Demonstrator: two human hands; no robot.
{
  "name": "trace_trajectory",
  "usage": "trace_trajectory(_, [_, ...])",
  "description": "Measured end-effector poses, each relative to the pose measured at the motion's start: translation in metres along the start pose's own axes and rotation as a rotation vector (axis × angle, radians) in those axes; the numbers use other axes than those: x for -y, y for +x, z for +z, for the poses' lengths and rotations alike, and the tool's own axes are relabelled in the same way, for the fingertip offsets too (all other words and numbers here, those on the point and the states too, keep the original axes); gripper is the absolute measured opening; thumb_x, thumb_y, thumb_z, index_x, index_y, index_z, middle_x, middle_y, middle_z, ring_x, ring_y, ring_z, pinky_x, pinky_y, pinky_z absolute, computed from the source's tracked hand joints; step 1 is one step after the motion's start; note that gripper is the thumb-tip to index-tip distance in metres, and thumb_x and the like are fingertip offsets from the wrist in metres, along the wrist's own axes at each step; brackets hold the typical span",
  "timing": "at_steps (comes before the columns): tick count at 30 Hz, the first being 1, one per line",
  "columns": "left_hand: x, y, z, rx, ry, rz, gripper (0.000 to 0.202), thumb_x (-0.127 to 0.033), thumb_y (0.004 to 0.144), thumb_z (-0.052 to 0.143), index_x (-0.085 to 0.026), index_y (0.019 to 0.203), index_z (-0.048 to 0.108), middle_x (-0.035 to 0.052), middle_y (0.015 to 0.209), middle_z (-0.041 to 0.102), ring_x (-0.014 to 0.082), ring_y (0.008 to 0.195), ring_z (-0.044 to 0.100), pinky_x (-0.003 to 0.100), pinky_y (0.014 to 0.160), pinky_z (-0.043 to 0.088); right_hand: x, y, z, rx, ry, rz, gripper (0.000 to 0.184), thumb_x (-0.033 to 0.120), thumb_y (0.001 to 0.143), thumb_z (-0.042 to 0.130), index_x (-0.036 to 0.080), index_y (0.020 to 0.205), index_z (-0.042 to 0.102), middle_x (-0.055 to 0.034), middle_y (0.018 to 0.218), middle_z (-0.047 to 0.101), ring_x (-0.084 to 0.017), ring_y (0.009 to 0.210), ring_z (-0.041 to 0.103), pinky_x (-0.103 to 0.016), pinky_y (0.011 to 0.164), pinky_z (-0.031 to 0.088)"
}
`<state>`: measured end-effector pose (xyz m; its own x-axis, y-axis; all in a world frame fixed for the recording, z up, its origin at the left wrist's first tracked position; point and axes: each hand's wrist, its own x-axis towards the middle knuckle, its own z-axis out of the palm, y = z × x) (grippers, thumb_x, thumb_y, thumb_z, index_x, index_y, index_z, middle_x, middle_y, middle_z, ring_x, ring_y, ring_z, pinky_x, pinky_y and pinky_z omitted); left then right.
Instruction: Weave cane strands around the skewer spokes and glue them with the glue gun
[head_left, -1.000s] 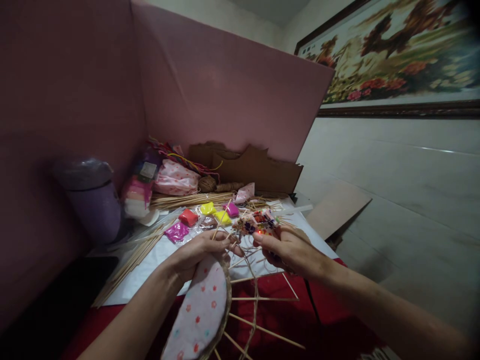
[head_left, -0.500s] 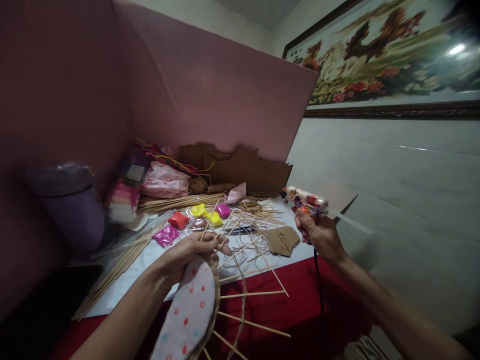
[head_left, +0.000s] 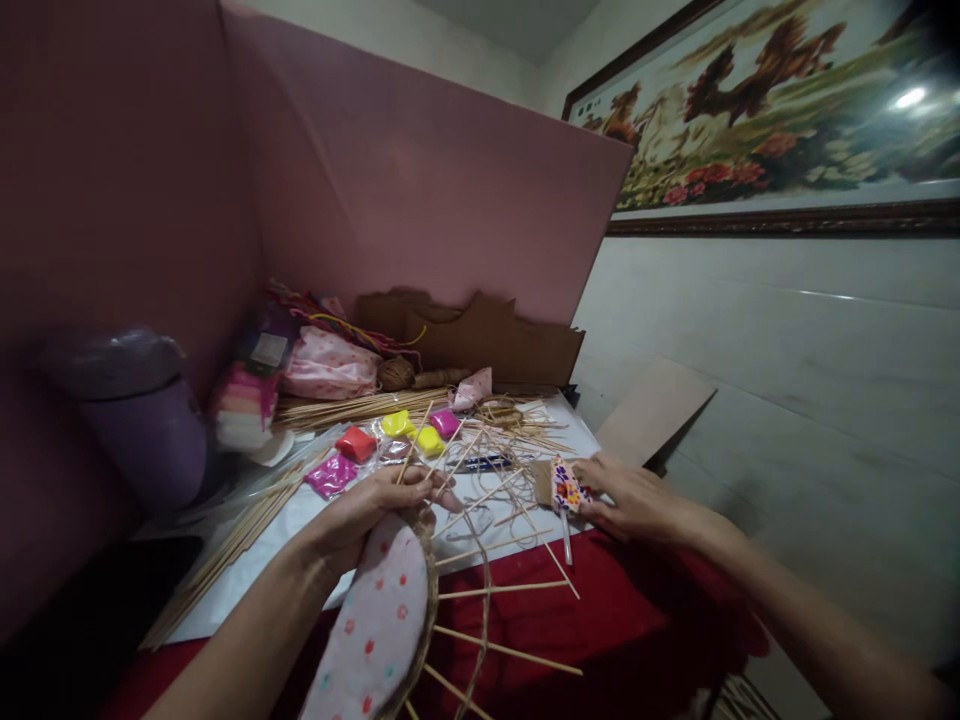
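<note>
My left hand (head_left: 371, 505) is closed on the top rim of an oval woven base (head_left: 375, 630) covered with white dotted fabric. Thin wooden spokes (head_left: 502, 650) stick out of its edge over the red cloth. My right hand (head_left: 634, 495) lies low on the table's right side. Its thumb and fingertips hold a flower-patterned glue gun (head_left: 566, 487), which stands on the white sheet (head_left: 300, 520) with a clear glue stick (head_left: 566, 548) pointing toward me. A small cardboard piece (head_left: 541, 480) lies just behind the gun.
Loose sticks (head_left: 487, 470) are scattered between my hands. Coloured clay packets (head_left: 356, 442), a stick bundle (head_left: 352, 405), a twine ball (head_left: 395, 373), a pink fabric bag (head_left: 330, 365) and cardboard (head_left: 480, 340) sit further back. A purple container (head_left: 142, 420) stands left, before the pink partition (head_left: 420, 180).
My right hand carried the glue gun away from the woven base, out to the right, then down onto the white sheet. My left hand kept its hold on the rim.
</note>
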<state>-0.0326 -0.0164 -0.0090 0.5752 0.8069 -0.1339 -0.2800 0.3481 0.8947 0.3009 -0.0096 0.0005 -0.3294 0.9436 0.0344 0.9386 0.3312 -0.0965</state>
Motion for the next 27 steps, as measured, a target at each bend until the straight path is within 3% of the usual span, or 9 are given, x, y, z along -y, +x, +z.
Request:
trace_trajectory(3, [-0.003, -0.005, 0.005, 0.014, 0.015, 0.0, 0.024, -0.022, 0.075, 0.063, -0.009, 0.095, 0.064, 0.0125, 0.089, 0.066, 0.0113, 0.063, 0.058, 0.02, 0.054, 0.043, 0.03, 0.021, -0.024, -0.229, 0.3, -0.16, 0.023, 0.029, 0.085, 0.047, 0.018, 0.1, 0.061, -0.0099, 0.104, 0.06, -0.021, 0.096, 0.054, -0.034, 0.083, 0.04])
trace_trajectory(5, [-0.004, -0.006, 0.006, 0.023, 0.002, 0.001, 0.022, -0.022, 0.075, 0.063, -0.009, 0.093, 0.064, 0.0112, 0.084, 0.065, 0.0115, 0.064, 0.058, 0.02, 0.055, 0.044, 0.049, 0.043, -0.033, -0.255, 0.527, -0.182, 0.025, 0.031, 0.086, 0.044, 0.016, 0.095, 0.063, -0.0094, 0.101, 0.062, -0.02, 0.094, 0.055, -0.034, 0.082, 0.041])
trace_trajectory(7, [-0.004, -0.007, 0.006, 0.031, -0.015, 0.003, 0.02, -0.021, 0.075, 0.063, -0.01, 0.092, 0.064, 0.0105, 0.084, 0.065, 0.0114, 0.065, 0.057, 0.02, 0.057, 0.044, 0.063, 0.066, -0.034, -0.127, 0.768, -0.208, 0.026, 0.031, 0.084, 0.047, 0.015, 0.098, 0.062, -0.0091, 0.1, 0.063, -0.018, 0.093, 0.057, -0.036, 0.084, 0.042])
trace_trajectory(10, [-0.004, -0.007, 0.006, 0.048, -0.016, 0.005, 0.02, -0.021, 0.075, 0.064, -0.01, 0.091, 0.064, 0.01, 0.085, 0.064, 0.0112, 0.064, 0.057, 0.021, 0.057, 0.045, 0.077, 0.094, -0.025, 0.158, 1.026, -0.344, 0.037, 0.026, 0.075, 0.06, 0.017, 0.111, 0.058, -0.0085, 0.116, 0.059, -0.018, 0.103, 0.054, -0.035, 0.09, 0.039])
trace_trajectory(13, [-0.002, -0.007, 0.005, 0.051, -0.011, 0.008, 0.021, -0.022, 0.075, 0.063, -0.01, 0.093, 0.065, 0.0088, 0.082, 0.063, 0.011, 0.063, 0.057, 0.02, 0.056, 0.044, 0.084, 0.108, -0.012, 0.38, 1.096, -0.406, 0.047, 0.019, 0.066, 0.068, 0.019, 0.111, 0.058, -0.0064, 0.114, 0.06, -0.017, 0.104, 0.053, -0.031, 0.086, 0.041])
trace_trajectory(15, [-0.001, -0.005, 0.003, 0.053, -0.01, 0.017, 0.019, -0.022, 0.075, 0.063, -0.01, 0.09, 0.065, 0.0099, 0.083, 0.063, 0.0108, 0.065, 0.057, 0.019, 0.055, 0.043, 0.084, 0.112, -0.007, 0.439, 1.103, -0.381, 0.037, 0.02, 0.064, 0.071, 0.017, 0.1, 0.063, -0.0045, 0.099, 0.063, -0.015, 0.091, 0.057, -0.028, 0.078, 0.043])
trace_trajectory(19, [0.003, -0.003, 0.0, 0.063, -0.002, 0.036, 0.019, -0.022, 0.074, 0.064, -0.008, 0.087, 0.066, 0.0133, 0.093, 0.063, 0.0105, 0.064, 0.056, 0.019, 0.054, 0.043, 0.075, 0.116, -0.012, 0.386, 1.114, -0.34, 0.019, 0.023, 0.066, 0.071, 0.012, 0.078, 0.063, 0.001, 0.073, 0.06, -0.008, 0.066, 0.054, -0.022, 0.066, 0.041])
trace_trajectory(23, [0.004, -0.001, -0.001, 0.051, -0.004, 0.035, 0.024, -0.026, 0.071, 0.067, -0.009, 0.087, 0.066, 0.0123, 0.084, 0.064, 0.0123, 0.061, 0.057, 0.021, 0.052, 0.043, 0.068, 0.117, -0.027, 0.31, 1.154, -0.354, 0.024, 0.022, 0.065, 0.071, 0.012, 0.085, 0.062, 0.0011, 0.076, 0.059, -0.007, 0.065, 0.052, -0.02, 0.063, 0.04])
trace_trajectory(27, [0.003, -0.002, 0.0, 0.052, 0.027, 0.043, 0.021, -0.025, 0.072, 0.066, -0.009, 0.086, 0.067, 0.0137, 0.095, 0.064, 0.0104, 0.061, 0.056, 0.021, 0.052, 0.043, 0.074, 0.119, -0.039, 0.192, 1.16, -0.402, 0.022, 0.021, 0.065, 0.07, 0.012, 0.083, 0.061, 0.002, 0.074, 0.058, -0.006, 0.061, 0.05, -0.02, 0.059, 0.039])
